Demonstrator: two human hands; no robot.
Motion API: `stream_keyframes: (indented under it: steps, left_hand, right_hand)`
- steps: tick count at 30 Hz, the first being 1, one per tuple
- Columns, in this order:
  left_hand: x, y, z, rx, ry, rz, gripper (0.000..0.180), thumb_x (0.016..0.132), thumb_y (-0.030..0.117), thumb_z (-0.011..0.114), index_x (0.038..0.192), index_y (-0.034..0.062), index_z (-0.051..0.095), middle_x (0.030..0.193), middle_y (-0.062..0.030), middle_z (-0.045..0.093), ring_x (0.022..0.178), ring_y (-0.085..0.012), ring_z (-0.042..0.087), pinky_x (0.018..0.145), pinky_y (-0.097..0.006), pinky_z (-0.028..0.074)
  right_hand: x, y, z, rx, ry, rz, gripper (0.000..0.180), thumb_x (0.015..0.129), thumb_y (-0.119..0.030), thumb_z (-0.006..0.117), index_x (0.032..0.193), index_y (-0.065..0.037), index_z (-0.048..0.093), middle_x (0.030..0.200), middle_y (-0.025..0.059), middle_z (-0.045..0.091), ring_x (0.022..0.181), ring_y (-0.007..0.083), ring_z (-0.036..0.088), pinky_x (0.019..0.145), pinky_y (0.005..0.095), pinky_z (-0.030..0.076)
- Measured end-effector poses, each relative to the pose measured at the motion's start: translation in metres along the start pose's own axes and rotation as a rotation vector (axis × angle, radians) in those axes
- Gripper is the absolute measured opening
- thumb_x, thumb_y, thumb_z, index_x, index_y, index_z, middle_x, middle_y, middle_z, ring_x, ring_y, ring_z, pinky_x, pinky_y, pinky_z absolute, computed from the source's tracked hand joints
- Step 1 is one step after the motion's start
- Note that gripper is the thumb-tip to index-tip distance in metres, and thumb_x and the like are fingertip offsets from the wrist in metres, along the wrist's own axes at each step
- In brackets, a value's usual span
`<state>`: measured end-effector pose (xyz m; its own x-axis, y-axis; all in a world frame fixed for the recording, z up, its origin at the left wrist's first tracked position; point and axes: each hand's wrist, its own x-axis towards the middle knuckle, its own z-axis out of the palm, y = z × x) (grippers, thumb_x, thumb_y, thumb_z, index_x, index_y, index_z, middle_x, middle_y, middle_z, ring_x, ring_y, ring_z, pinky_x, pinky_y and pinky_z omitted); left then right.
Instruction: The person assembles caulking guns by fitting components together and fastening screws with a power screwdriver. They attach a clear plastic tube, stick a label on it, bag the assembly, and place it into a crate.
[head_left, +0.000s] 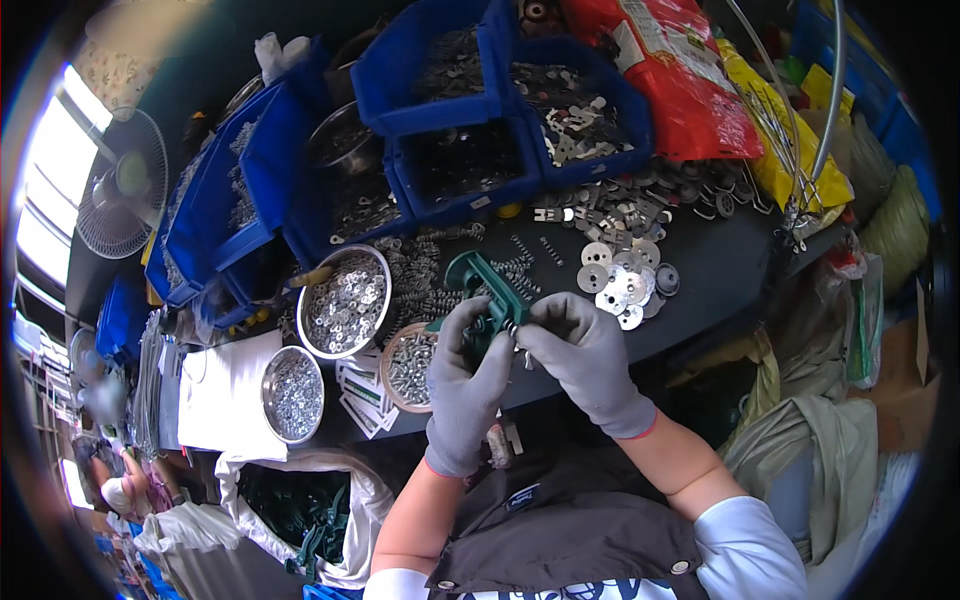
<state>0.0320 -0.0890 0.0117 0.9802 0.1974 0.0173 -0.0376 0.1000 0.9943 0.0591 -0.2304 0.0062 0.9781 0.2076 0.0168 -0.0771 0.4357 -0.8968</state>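
My left hand [468, 385], in a grey glove, is closed round a green bracket-like part [490, 283] above the table's front edge. The part's curved end points away from me. My gloved right hand [585, 360] has thumb and forefinger pinched together at the near end of the part, by a small dark coiled piece [511, 327]. What exactly lies in that pinch is hidden by the fingertips. Just left of my left hand sits a pinkish bowl of screws [408, 368]. Beyond the part lie loose springs [515, 262].
Steel bowls of washers [345, 302] and small metal pieces [293, 394] stand left. Blue bins [430, 120] of metal parts line the back. Round metal discs [628, 285] lie right, near a red bag [690, 90]. A white sack [370, 500] of green parts hangs below the edge.
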Motion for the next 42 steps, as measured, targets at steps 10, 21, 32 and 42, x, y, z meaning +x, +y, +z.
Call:
stream_keyframes:
  steps: [10,21,32,42]
  left_hand:
    - [0.019,0.001,-0.023,-0.198,0.037,-0.082,0.029,0.101,0.007,0.052,0.130,0.0042,0.049,0.082,0.0040,0.050,0.062,-0.0006,0.042,0.055,-0.018,0.036]
    - [0.034,0.021,-0.034,-0.323,0.013,-0.186,0.032,0.104,0.022,0.054,0.133,0.0092,0.047,0.081,0.0014,0.053,0.056,-0.0014,0.044,0.047,-0.017,0.033]
    - [0.037,0.005,-0.019,-0.185,0.034,0.061,0.032,0.100,0.016,0.061,0.129,0.0031,0.053,0.090,-0.0003,0.061,0.072,-0.0044,0.056,0.063,-0.021,0.047]
    - [0.020,0.018,-0.017,0.111,0.188,0.250,0.039,0.097,0.020,0.065,0.128,-0.0003,0.055,0.106,-0.0123,0.068,0.096,-0.0138,0.064,0.084,-0.030,0.052]
  right_hand:
    - [0.131,0.007,-0.083,-1.668,-0.064,-0.499,0.031,0.086,-0.018,0.062,0.116,-0.016,0.070,0.116,0.0159,0.065,0.109,0.0326,0.064,0.091,0.0461,0.052]
    - [0.197,-0.008,-0.090,-2.104,-0.523,-0.187,0.023,0.088,-0.021,0.066,0.110,-0.015,0.072,0.112,0.0092,0.068,0.110,0.0265,0.066,0.093,0.0432,0.052]
    - [0.035,-0.093,0.007,-1.201,-0.629,-0.641,0.034,0.078,-0.019,0.078,0.109,-0.006,0.071,0.091,0.0119,0.070,0.085,0.0300,0.069,0.075,0.0391,0.053]
    - [0.021,-0.071,0.034,-1.287,-0.434,-0.883,0.029,0.078,-0.013,0.077,0.106,-0.008,0.070,0.089,0.0090,0.067,0.078,0.0286,0.066,0.068,0.0397,0.050]
